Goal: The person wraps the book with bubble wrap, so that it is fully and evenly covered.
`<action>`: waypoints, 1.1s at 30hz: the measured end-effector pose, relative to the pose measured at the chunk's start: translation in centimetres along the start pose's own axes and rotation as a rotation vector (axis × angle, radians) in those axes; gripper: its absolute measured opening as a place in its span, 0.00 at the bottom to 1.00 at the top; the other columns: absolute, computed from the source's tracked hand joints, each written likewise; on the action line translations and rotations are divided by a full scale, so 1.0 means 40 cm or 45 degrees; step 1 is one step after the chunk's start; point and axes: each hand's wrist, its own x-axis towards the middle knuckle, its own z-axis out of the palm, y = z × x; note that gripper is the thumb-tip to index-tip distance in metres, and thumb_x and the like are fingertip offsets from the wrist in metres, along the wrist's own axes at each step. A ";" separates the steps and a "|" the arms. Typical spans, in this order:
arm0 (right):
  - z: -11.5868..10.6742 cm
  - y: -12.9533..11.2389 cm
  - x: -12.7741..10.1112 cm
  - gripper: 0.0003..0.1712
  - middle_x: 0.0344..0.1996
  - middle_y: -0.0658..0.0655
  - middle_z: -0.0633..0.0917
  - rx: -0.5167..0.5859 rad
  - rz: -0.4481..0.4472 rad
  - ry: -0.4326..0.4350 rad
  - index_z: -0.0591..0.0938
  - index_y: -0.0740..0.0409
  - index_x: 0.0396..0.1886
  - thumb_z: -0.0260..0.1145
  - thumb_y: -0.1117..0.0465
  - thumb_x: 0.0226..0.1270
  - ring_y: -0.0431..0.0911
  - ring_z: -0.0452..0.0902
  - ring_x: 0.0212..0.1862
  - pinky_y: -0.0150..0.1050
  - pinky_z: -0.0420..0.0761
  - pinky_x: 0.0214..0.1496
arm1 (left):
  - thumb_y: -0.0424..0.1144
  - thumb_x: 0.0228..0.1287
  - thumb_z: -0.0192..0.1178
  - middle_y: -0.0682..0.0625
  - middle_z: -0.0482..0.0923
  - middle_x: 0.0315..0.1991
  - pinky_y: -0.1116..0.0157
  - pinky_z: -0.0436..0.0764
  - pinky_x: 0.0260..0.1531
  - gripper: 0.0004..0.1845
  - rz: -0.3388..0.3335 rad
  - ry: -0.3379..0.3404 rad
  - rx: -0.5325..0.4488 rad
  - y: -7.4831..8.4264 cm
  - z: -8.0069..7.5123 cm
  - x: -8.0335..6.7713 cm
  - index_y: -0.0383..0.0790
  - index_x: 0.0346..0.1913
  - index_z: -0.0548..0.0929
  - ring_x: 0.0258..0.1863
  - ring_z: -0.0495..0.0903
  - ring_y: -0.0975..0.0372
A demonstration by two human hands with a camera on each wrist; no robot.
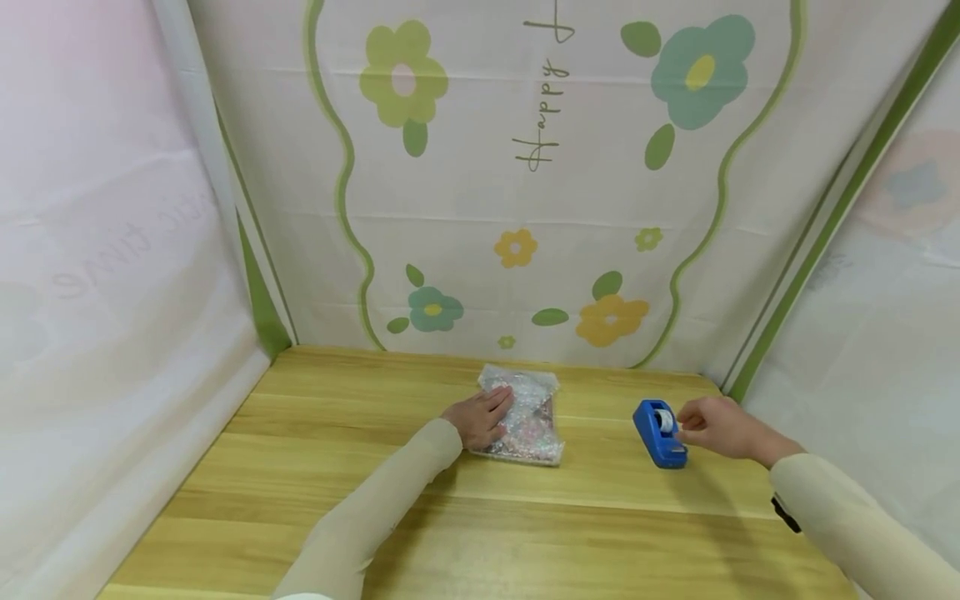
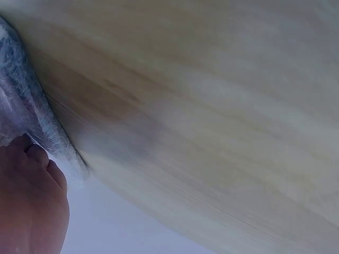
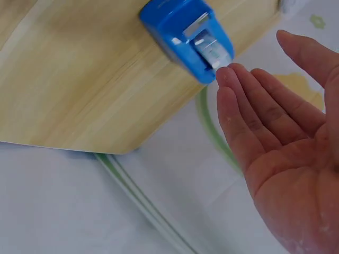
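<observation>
A flat package in clear bubble wrap (image 1: 531, 429) lies near the back of the wooden table. My left hand (image 1: 480, 418) rests on its left side, fingers extended over the wrap. In the left wrist view, the wrap's edge (image 2: 32, 100) shows at the left beside part of the hand (image 2: 32, 206). To the right stands a blue tape dispenser (image 1: 651, 429) with a roll of tape (image 1: 663, 420) in it. My right hand (image 1: 716, 427) is close beside it, holding nothing. In the right wrist view, its relaxed fingers (image 3: 265, 106) point toward the dispenser (image 3: 169, 26), thumb apart.
Floral-printed white cloth (image 1: 465, 192) hangs upright along the table's back edge. More cloth panels close in the left (image 1: 112, 333) and right (image 1: 862, 350) sides. Wooden tabletop (image 1: 525, 533) stretches in front of the package. A small black object (image 1: 786, 514) sits by the right sleeve.
</observation>
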 end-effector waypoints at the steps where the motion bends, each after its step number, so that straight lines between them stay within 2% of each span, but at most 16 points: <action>1: 0.000 0.010 0.001 0.23 0.44 0.64 0.91 0.000 0.024 -0.011 0.85 0.73 0.54 0.74 0.57 0.70 0.53 0.89 0.44 0.52 0.90 0.46 | 0.58 0.87 0.33 0.48 0.44 0.88 0.59 0.54 0.86 0.37 0.002 0.003 -0.003 0.001 -0.001 0.000 0.42 0.87 0.47 0.88 0.46 0.57; 7: 0.025 0.065 0.005 0.20 0.40 0.57 0.92 0.024 0.104 -0.040 0.87 0.69 0.50 0.73 0.56 0.72 0.47 0.88 0.41 0.47 0.89 0.42 | 0.57 0.88 0.32 0.47 0.44 0.88 0.60 0.53 0.86 0.37 0.024 0.014 -0.010 0.001 -0.007 -0.007 0.41 0.87 0.47 0.88 0.47 0.56; 14: 0.074 0.102 -0.001 0.13 0.38 0.53 0.91 0.069 0.096 -0.040 0.89 0.62 0.43 0.73 0.56 0.72 0.43 0.85 0.38 0.40 0.86 0.37 | 0.57 0.88 0.30 0.47 0.43 0.89 0.61 0.51 0.86 0.37 0.038 0.020 -0.010 0.006 -0.009 -0.014 0.40 0.87 0.46 0.88 0.46 0.57; 18: 0.094 0.108 -0.002 0.12 0.38 0.52 0.91 0.075 0.123 -0.043 0.90 0.60 0.42 0.73 0.54 0.72 0.41 0.84 0.38 0.39 0.85 0.38 | 0.57 0.88 0.32 0.47 0.43 0.89 0.60 0.51 0.86 0.36 0.017 -0.005 -0.014 0.009 -0.003 -0.010 0.41 0.87 0.46 0.88 0.45 0.58; 25: 0.112 0.102 0.004 0.10 0.35 0.51 0.90 0.072 0.155 -0.028 0.90 0.58 0.39 0.72 0.55 0.72 0.42 0.82 0.37 0.37 0.81 0.36 | 0.58 0.88 0.32 0.49 0.43 0.89 0.60 0.53 0.86 0.36 0.002 0.005 0.003 0.003 0.013 0.000 0.43 0.87 0.46 0.88 0.46 0.58; 33: 0.111 0.085 0.018 0.08 0.31 0.53 0.89 0.111 0.267 0.030 0.88 0.60 0.33 0.70 0.61 0.72 0.44 0.76 0.33 0.38 0.76 0.34 | 0.57 0.88 0.33 0.48 0.43 0.89 0.59 0.53 0.86 0.36 0.002 0.004 -0.023 0.003 0.000 -0.007 0.42 0.87 0.47 0.88 0.46 0.57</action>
